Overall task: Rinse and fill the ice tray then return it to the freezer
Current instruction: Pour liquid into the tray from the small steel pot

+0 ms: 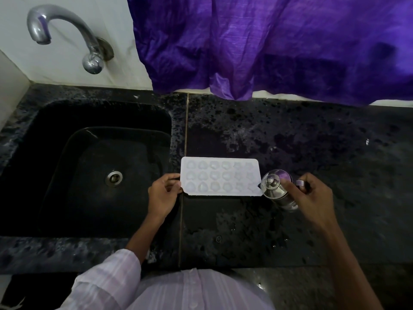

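- Overall dim; light enters from top, approx. behind the purple crinkled fabric curtain (279, 45), the brightest area.
- Black rectangular sink basin (67, 142) near-black, detail lost.
- Purple sheen on black speckled stone counter (312, 142); glints on curved chrome tap (62, 19).
- Wide-angle bend at edges; right hand (310, 198) sl. soft.

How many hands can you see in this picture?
2. The left hand pinches the left end of the white ice tray; the right hand grips a steel vessel at the tray's right end. Neither is hidden.
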Action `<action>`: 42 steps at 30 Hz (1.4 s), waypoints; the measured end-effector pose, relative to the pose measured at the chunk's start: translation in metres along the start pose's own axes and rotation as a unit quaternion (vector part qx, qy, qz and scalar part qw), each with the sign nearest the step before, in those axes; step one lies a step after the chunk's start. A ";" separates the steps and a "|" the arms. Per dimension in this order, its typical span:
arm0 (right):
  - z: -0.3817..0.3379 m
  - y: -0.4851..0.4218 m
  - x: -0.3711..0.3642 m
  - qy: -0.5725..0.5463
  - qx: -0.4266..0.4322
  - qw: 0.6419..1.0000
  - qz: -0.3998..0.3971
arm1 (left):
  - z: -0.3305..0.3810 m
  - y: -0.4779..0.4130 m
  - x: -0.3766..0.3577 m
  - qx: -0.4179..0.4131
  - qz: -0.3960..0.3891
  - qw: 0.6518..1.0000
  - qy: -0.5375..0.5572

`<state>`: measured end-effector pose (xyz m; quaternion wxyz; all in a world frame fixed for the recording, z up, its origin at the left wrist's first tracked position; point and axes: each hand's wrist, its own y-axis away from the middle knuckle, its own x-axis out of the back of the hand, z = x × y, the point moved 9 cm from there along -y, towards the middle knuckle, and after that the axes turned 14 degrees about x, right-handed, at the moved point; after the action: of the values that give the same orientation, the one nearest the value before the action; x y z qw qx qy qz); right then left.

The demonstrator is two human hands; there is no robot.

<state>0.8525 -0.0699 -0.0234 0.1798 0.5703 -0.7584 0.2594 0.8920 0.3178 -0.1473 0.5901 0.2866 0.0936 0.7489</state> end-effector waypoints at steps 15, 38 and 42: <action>0.001 -0.020 0.003 -0.008 -0.003 1.000 0.004 | 0.001 0.003 -0.001 0.008 0.002 1.000 0.007; -0.024 -0.031 -0.032 -0.019 0.034 0.999 -0.022 | 0.001 0.003 0.001 0.015 0.006 1.000 0.003; -0.033 -0.030 -0.042 -0.035 0.033 0.998 -0.029 | 0.001 0.002 0.001 0.014 0.002 1.000 0.001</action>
<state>0.8924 -0.0247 -0.0154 0.1413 0.6062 -0.7385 0.2591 0.8910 0.3185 -0.1453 0.5840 0.2947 0.1042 0.7492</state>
